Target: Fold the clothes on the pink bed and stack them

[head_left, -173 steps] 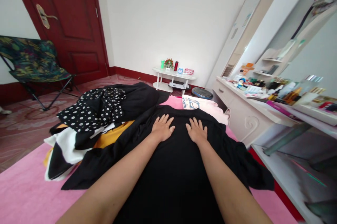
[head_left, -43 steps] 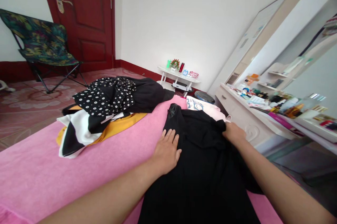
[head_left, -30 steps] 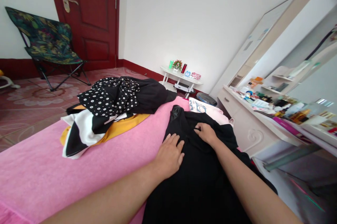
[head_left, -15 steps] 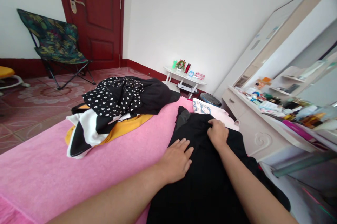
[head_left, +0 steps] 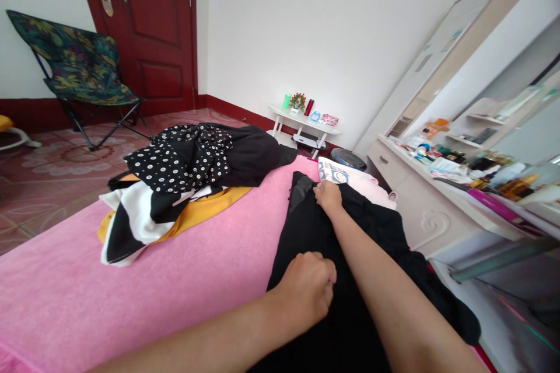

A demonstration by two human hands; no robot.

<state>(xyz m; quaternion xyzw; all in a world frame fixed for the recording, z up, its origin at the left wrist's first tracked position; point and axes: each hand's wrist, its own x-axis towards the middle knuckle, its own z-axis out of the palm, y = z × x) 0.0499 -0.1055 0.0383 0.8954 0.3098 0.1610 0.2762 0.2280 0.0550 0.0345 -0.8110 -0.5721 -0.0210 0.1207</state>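
One black top (head_left: 306, 230) lies spread on the pink plush cover (head_left: 205, 279), well apart from the heap with the polka-dot garment (head_left: 188, 160) and yellow cloth (head_left: 219, 204), and just beside the pale pink folded cloth (head_left: 370, 183). Its long axis runs from the wearer's near edge away toward the small white oval side table (head_left: 301, 119); the far end, with a dark grey glossy patch (head_left: 301, 193), points that way, while what looks like a sleeve (head_left: 455, 312) trails down to the right. The right hand (head_left: 326, 197) appears to pinch the cloth at that far edge, beside the patch; the left hand (head_left: 308, 291) rests curled on the body nearer the wearer, and whether it grips a fold cannot be told. The hands are apart. The step in hand looks like arranging the top's upper part; the next move seems to call for a sure far-edge hold and a steady left hand against bunching.
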